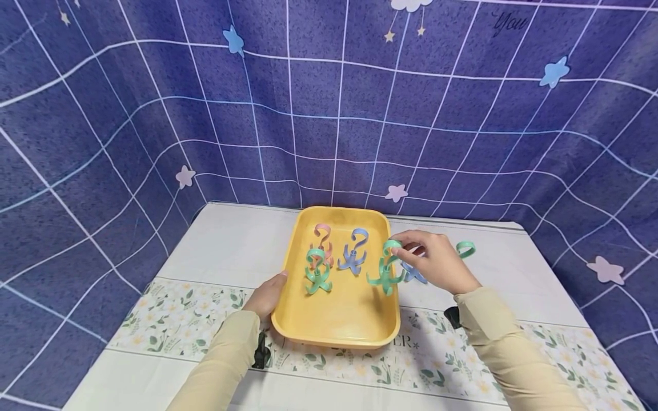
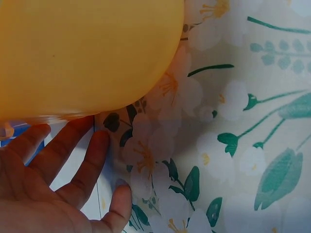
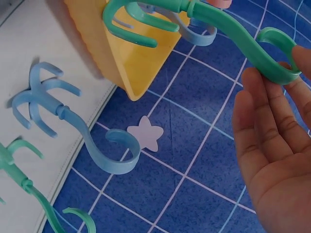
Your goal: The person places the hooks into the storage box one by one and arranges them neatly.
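In the head view, my right hand [image 1: 437, 262] pinches a green four-pronged hanging hook [image 1: 386, 274] by its curved top, prongs hanging down over the tray's right rim. The right wrist view shows the fingers [image 3: 265, 104] at that green curl. My left hand [image 1: 266, 297] is at the left side of the yellow tray [image 1: 339, 317]; in the left wrist view its extended fingers [image 2: 90, 160] touch the tray's outer wall from below. Inside the tray stand a pink hook [image 1: 322, 231], a blue hook [image 1: 353, 260] and another green hook [image 1: 317, 279].
Right of the tray, a second blue hook [image 3: 46, 102] and a third green hook [image 3: 17, 174] stand on the table, partly hidden by my right hand in the head view. A blue grid-patterned curtain [image 1: 319, 131] surrounds the white and floral tablecloth [image 1: 205, 319].
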Demonstrator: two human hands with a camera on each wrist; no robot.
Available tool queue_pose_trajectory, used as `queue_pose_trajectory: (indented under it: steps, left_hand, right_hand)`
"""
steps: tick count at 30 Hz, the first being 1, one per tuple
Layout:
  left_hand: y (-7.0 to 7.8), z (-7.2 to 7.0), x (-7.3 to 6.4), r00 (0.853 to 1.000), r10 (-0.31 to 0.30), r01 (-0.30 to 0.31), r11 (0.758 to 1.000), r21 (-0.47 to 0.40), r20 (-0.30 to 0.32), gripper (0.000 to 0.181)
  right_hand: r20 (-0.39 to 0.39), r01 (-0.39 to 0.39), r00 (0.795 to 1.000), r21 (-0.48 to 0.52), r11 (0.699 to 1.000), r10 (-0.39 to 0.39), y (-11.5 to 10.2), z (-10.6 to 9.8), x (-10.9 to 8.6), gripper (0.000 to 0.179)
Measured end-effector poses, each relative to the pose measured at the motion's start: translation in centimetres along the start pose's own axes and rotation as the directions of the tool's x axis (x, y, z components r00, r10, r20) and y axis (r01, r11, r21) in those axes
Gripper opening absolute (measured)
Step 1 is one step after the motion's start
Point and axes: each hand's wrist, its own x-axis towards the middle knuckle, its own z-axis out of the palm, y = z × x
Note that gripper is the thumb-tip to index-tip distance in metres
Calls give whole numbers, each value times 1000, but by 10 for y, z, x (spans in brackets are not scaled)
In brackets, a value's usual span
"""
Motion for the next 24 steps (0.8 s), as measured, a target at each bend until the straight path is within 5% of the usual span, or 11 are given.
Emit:
queue_pose_trajectory:
  steps: [24]
  left_hand:
    - [1, 0, -2, 1000, 20, -20, 1000, 7, 12, 67]
  right_hand:
    - [21, 44, 999, 33, 999, -44, -11, 14, 11, 24]
